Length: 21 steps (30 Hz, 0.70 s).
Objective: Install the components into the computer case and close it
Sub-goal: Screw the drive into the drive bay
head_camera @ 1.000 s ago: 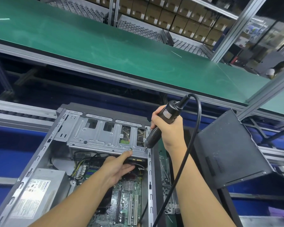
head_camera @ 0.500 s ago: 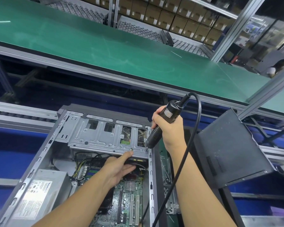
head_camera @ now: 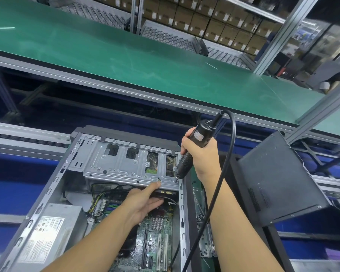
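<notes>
Grey sheet steel: the computer case (head_camera: 53, 185) lay on its side, open face up, on the conveyor line. I logged its contents. At the far end sat the silver drive cage (head_camera: 126, 165), with a drive showing through two of its cut-outs. Below it lay the green motherboard (head_camera: 155, 238), slots and a small heatsink visible, with a bundle of cables (head_camera: 106, 190) at the cage's near edge. The power supply (head_camera: 47, 238), label up, filled the near left corner. A dark side panel (head_camera: 279, 179) stood tilted just right of the case, apart from it.

My right hand (head_camera: 202, 154) was wrapped around a black electric screwdriver (head_camera: 192, 148), its cord (head_camera: 227, 163) looping up and then down past my forearm. The bit was planted on a screw at the cage's near right corner. My left hand (head_camera: 143, 201) held nothing: forefinger stretched out, its tip on the cage edge just below a second screw (head_camera: 158, 180), the other fingers loose over the board.

Against the frame a second before, little differed. The driver had stayed on the same corner, tilted much the same. The left forefinger had kept its spot. The view had drifted slightly, so the case sat a touch lower and further right. Behind, the green tabletop (head_camera: 126, 55) and shelved cartons (head_camera: 204, 20) looked as before.
</notes>
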{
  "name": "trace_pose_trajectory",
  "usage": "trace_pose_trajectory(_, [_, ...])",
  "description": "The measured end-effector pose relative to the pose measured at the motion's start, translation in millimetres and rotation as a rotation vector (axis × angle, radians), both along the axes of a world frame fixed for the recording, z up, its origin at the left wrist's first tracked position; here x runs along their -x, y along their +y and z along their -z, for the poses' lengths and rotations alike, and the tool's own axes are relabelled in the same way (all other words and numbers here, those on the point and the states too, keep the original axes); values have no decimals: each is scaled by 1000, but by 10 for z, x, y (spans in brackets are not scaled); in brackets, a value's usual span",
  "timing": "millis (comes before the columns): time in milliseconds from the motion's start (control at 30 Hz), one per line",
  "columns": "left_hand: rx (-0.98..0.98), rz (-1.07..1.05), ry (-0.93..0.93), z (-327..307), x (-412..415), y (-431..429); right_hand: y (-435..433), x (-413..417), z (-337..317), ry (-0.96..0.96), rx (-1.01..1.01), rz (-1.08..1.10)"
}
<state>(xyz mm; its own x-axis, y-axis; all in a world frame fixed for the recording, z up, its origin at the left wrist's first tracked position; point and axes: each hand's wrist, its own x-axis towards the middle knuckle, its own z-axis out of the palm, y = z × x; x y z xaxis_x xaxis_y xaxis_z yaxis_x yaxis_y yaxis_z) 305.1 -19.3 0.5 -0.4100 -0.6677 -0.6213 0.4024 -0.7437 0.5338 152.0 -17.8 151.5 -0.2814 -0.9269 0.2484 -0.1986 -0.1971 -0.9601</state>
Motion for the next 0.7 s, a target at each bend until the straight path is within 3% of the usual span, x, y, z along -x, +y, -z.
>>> trace_pose_trajectory(133, [0, 14, 5, 2, -10, 0, 5, -13, -34, -33, 15, -68])
trace_pose_trajectory(500, [4, 13, 4, 31, -1, -7, 75, -49, -1, -74, 77, -1])
trace_pose_trajectory(700, [-1, 47, -19, -11, -14, 9, 20, -30, -446, -60, 258, -104])
